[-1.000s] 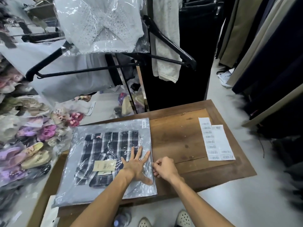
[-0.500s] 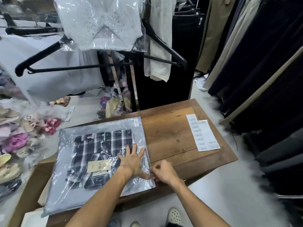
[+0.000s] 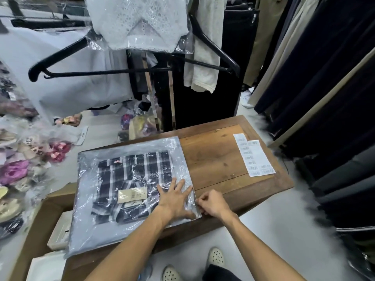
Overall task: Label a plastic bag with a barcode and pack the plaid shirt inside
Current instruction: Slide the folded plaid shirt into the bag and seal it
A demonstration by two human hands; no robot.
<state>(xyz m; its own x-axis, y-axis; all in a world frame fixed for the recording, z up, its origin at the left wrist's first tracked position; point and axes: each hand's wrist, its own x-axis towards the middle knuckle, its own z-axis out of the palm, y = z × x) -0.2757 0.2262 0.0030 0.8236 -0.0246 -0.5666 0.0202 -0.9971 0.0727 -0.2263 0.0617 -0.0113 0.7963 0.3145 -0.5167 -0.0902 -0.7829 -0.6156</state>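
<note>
A clear plastic bag (image 3: 129, 191) is shown lying flat on the left half of the wooden bench (image 3: 219, 159), overhanging its near-left edge; the folded plaid shirt (image 3: 132, 179) is already enclosed, a paper tag visible through the film. A small white label (image 3: 173, 143) is seen at the bag's far-right corner; whether it carries a barcode cannot be read. The left hand (image 3: 174, 199) is laid flat, fingers spread, on the bag near its right edge, nothing being gripped. The right hand (image 3: 213, 202) is curled at that edge, its grip pinched closed on what is judged to be the sealing flap. A crooked or wrinkled seal is the likely fault, caused by trapped air or by film sliding under the palm; the overhanging bag could also slip off. Barcode sheets (image 3: 252, 157) are placed near the bench's far-right corner. The bench is worn, bare wood. Hung garments, a black hanger (image 3: 132, 73) and bagged goods on the floor are seen around it.
</note>
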